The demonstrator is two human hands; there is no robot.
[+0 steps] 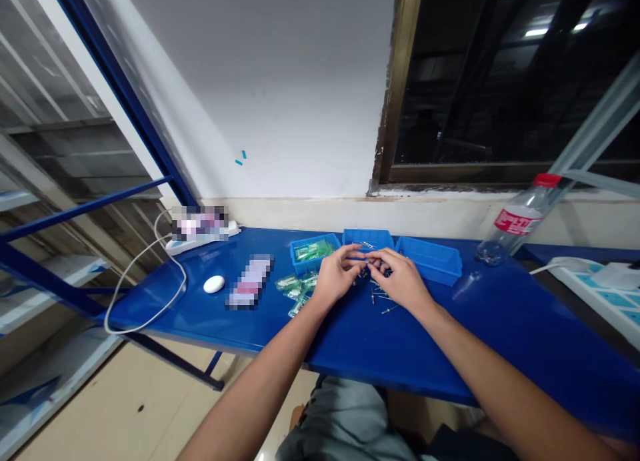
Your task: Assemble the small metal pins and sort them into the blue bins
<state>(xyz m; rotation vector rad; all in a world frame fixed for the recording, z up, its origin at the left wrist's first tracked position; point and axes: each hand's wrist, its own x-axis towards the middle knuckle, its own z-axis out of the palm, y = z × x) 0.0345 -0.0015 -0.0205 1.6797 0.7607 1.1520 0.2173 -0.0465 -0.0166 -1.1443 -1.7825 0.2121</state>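
My left hand [337,275] and my right hand [400,282] meet above the blue table [400,341], fingertips together. Between the fingertips is a small metal part [367,261], mostly hidden and too small to identify exactly. Loose metal rivets [380,297] lie on the tabletop just below my right hand. Behind my hands stand several blue plastic parts bins: one [305,266] holds green-tinted plastic bags, a middle one [367,238] holds thin metal pieces, and a third [430,261] sits at the right. More bagged green parts [295,291] lie beside my left hand.
A white mouse [214,284] and a blurred object [249,282] lie left of the bins. A white power strip [200,242] and its cable sit at the back left. A plastic bottle [517,217] lies at the right, near another power strip [600,294]. Blue shelving stands at the left.
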